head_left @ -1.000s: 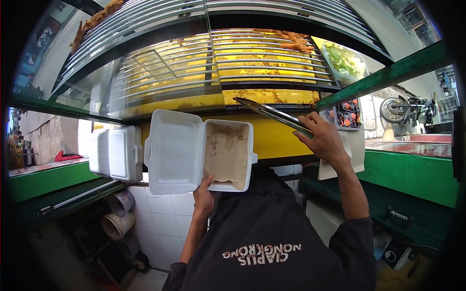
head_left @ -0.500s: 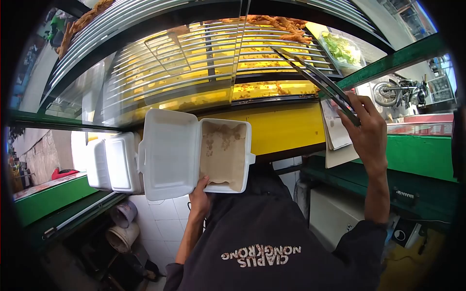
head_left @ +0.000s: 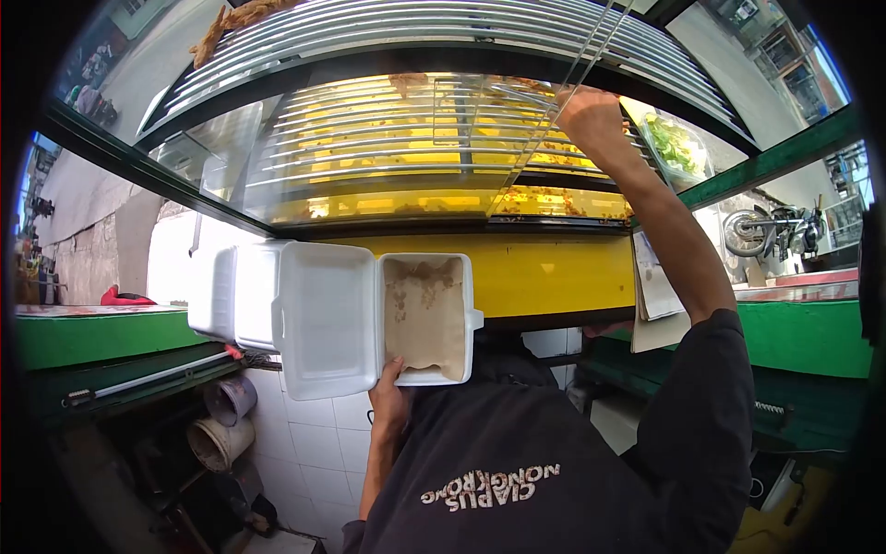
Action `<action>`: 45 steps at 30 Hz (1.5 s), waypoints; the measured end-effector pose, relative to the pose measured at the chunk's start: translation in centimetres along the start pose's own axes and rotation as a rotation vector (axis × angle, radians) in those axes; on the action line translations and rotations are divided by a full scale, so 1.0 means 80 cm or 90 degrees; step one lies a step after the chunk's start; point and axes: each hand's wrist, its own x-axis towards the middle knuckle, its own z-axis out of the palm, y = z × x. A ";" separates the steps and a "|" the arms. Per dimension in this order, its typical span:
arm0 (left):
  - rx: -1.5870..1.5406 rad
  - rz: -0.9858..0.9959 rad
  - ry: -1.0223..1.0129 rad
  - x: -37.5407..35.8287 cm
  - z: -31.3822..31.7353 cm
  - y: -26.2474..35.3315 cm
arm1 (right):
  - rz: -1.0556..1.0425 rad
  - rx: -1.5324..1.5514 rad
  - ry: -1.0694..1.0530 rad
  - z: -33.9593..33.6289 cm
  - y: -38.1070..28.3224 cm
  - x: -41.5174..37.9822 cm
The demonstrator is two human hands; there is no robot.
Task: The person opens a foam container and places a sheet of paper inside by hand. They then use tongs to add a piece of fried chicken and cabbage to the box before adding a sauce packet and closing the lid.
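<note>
My left hand (head_left: 392,403) holds an open white foam box (head_left: 328,319) from below, at its hinge. The box's right half (head_left: 425,314) is lined with greasy brown paper and has no food in it. My right hand (head_left: 591,115) reaches up into the glass display case (head_left: 443,194), shut on metal tongs (head_left: 494,90) that point left over the wire racks. Fried pieces (head_left: 544,159) lie on the rack just below that hand.
A stack of closed foam boxes (head_left: 235,294) stands left of the open one. A tub of green salad (head_left: 674,143) sits at the case's right end. Papers (head_left: 657,291) hang by the green counter (head_left: 803,323). Buckets (head_left: 220,434) stand on the floor at left.
My right hand has risen from beside the case and gone left into it with the tongs. The foam box in my left hand has barely moved.
</note>
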 end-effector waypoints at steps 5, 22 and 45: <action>-0.049 0.004 0.045 -0.002 -0.018 -0.006 | 0.099 0.122 -0.085 0.021 0.006 0.037; 0.003 -0.049 -0.069 -0.006 0.016 -0.004 | 0.044 -0.031 0.044 0.003 0.005 -0.010; 0.570 0.091 -0.282 -0.016 0.058 -0.031 | 0.009 0.317 0.125 -0.112 0.026 -0.392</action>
